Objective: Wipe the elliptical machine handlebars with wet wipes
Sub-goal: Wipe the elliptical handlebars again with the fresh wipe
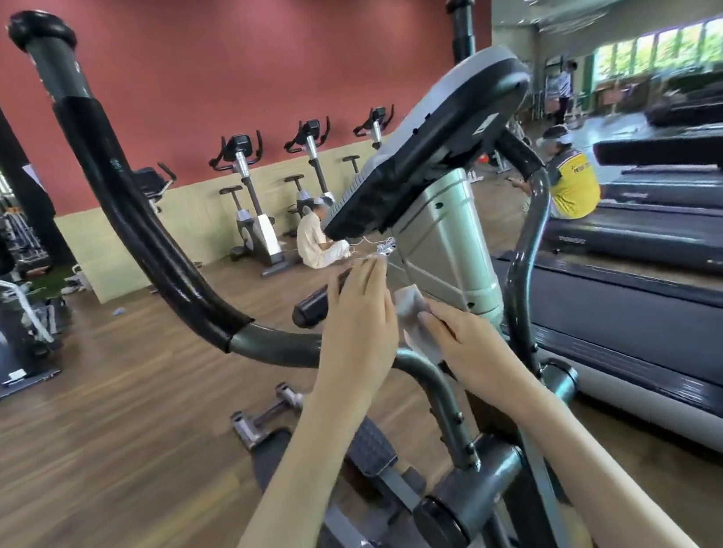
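Observation:
The elliptical's left handlebar (148,237) rises as a curved black tube with a grey lower section that bends down toward the pivot. The right handlebar (528,224) curves up behind the console (429,136). A white wet wipe (416,321) hangs crumpled between my two hands, just in front of the silver console post. My right hand (465,343) pinches the wipe from the right. My left hand (356,316) is beside the wipe with its fingers nearly straight, next to a short black fixed grip (313,307); whether it holds the wipe is hidden.
Treadmills (668,242) line the right side. Exercise bikes (249,205) stand along the red wall, with a person seated on the floor (317,245) and another in yellow (571,186). The elliptical's pedals (368,447) lie below my arms. Wood floor spreads to the left.

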The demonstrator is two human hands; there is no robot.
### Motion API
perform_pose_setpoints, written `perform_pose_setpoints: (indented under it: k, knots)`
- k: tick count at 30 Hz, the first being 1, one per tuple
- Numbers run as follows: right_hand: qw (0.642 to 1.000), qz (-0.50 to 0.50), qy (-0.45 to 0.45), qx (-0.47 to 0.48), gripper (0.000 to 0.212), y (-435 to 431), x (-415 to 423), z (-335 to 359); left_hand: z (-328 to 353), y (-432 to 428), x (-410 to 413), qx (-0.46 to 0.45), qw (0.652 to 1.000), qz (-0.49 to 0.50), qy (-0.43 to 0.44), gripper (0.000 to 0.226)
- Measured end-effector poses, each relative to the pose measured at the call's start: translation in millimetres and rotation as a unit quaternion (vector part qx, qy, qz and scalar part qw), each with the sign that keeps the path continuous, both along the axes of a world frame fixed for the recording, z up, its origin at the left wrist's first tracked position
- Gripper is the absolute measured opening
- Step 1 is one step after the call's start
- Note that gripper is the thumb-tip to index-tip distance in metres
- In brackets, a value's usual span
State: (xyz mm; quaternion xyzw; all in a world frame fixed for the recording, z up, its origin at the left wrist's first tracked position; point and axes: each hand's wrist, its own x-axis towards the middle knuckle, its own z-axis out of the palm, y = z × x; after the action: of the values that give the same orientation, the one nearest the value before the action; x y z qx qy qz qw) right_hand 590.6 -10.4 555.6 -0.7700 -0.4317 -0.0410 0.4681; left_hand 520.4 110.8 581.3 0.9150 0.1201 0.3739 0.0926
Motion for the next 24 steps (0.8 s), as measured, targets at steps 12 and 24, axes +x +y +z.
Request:
perform_pose_setpoints:
  k: [12,24]
  knots:
    - [0.954,-0.242,-0.044,-0.169,0.042,-118,27,-67,-73,-105,69,-0.108,0.957,-0.24,0.123,0.047]
    - [0.908,-0.374,0.007,-0.187,0.042,-202,29,-114,-128,-183,106,-0.145,0.905,-0.339,0.211,0.05]
